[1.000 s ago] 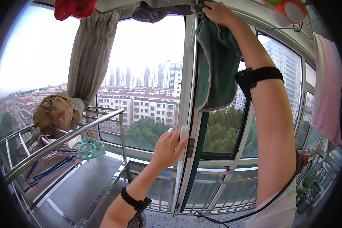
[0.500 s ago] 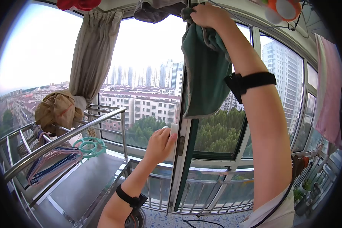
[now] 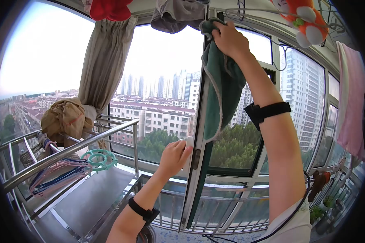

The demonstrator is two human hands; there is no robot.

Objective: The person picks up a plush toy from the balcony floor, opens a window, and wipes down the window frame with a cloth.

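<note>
A green cloth [image 3: 224,91] with a pale edge hangs against the upper part of the sliding window frame [image 3: 198,133]. My right hand [image 3: 230,39] grips its bunched top near the top of the frame, and the rest drapes down below. Lower and to the left, my left hand [image 3: 174,157] is closed around a white handle [image 3: 189,141] on the frame's edge. Each forearm wears a black strap.
At the left, a metal rack [image 3: 75,146] holds hangers [image 3: 61,176], a brown bundle [image 3: 67,119] and a turquoise round hanger [image 3: 99,160]. Overhead hang grey clothing [image 3: 176,16], a red item [image 3: 109,9] and an orange-white plush toy [image 3: 304,20]. A pink towel [image 3: 351,97] hangs right.
The view has tilted up, so things overhead show more. My right hand and the cloth sit slightly lower against the frame; the cloth hangs narrower. My left hand stays on the handle.
</note>
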